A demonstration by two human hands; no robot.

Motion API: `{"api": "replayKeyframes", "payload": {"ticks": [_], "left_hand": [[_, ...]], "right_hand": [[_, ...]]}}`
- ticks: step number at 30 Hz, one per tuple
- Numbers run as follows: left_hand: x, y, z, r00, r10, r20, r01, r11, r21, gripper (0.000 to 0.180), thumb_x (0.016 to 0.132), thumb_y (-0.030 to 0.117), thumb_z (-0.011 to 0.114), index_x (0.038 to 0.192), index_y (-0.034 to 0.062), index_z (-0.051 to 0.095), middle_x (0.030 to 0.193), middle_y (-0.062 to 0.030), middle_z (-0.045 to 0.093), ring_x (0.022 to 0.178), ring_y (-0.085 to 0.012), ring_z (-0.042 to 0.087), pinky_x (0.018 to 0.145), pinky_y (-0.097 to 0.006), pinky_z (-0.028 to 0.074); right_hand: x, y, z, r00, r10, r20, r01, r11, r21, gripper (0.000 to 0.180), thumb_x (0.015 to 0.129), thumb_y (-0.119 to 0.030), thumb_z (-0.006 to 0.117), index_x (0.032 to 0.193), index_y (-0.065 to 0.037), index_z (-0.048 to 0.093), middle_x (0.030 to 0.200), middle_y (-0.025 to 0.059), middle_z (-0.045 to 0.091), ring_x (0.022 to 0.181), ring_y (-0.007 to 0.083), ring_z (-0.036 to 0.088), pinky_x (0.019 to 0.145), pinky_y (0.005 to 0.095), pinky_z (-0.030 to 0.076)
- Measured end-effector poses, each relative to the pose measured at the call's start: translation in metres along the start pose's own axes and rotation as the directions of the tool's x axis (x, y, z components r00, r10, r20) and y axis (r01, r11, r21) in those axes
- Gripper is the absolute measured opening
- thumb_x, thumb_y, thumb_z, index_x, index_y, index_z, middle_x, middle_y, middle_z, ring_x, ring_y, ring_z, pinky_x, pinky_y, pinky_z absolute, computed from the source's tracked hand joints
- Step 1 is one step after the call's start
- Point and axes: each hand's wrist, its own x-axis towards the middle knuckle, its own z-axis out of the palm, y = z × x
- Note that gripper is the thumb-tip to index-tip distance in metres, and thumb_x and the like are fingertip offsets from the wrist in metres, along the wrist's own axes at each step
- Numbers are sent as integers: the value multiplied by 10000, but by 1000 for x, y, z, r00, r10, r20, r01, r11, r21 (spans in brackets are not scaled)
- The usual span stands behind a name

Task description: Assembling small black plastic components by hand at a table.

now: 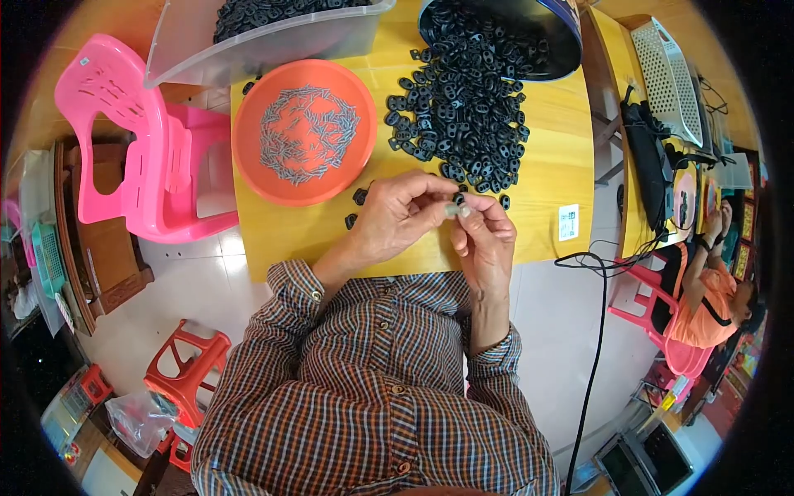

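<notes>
Above the table's near edge, both my hands are brought together at the fingertips. My left hand (397,217) and my right hand (486,240) pinch a small black plastic piece (460,198) between them. It looks like the loose black two-holed pieces (471,124) heaped just beyond my hands. A pale bit shows at the fingertips, too small to make out. Left of the heap sits an orange-red round dish (248,157) with many thin grey metal pins or springs (310,136) spread in it. A few stray black pieces (361,197) lie beside my left hand.
A dark round tin (571,50) lies tipped at the heap's far side. A translucent bin (273,50) of black pieces stands far left on the yellow table (554,165). A white label (568,222) lies right, a pink chair (124,140) stands left, and another person (703,306) sits right.
</notes>
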Motion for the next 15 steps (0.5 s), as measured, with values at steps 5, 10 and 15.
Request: {"api": "replayKeyframes", "payload": {"ticks": [5, 10, 15], "left_hand": [[-5, -1, -3, 980, -180, 89, 201, 909, -366, 172, 872, 34, 608, 1028, -36, 622, 916, -37, 659, 784, -75, 627, 650, -193, 502], [-7, 0, -9, 956, -263, 132, 294, 828, -477, 170, 869, 34, 610, 1031, -11, 636, 854, -21, 658, 739, -54, 613, 617, -182, 490], [-9, -5, -9, 953, -272, 133, 303, 857, -416, 185, 859, 37, 623, 1035, -18, 636, 836, -23, 652, 668, -53, 587, 591, -194, 487]], "right_hand": [[-4, -2, 5, 999, -44, 24, 46, 996, -73, 153, 890, -43, 587, 1034, 2, 613, 837, 73, 667, 540, 46, 518, 463, 167, 405], [-5, -2, 8, 1000, -11, 13, 12, 997, -79, 144, 895, -52, 584, 1022, 4, 618, 824, 54, 662, 542, 46, 516, 463, 172, 401], [-8, -1, 12, 998, -69, 9, 69, 950, -305, 123, 911, -104, 574, 947, 7, 613, 774, 47, 643, 521, 51, 503, 442, 181, 366]]}}
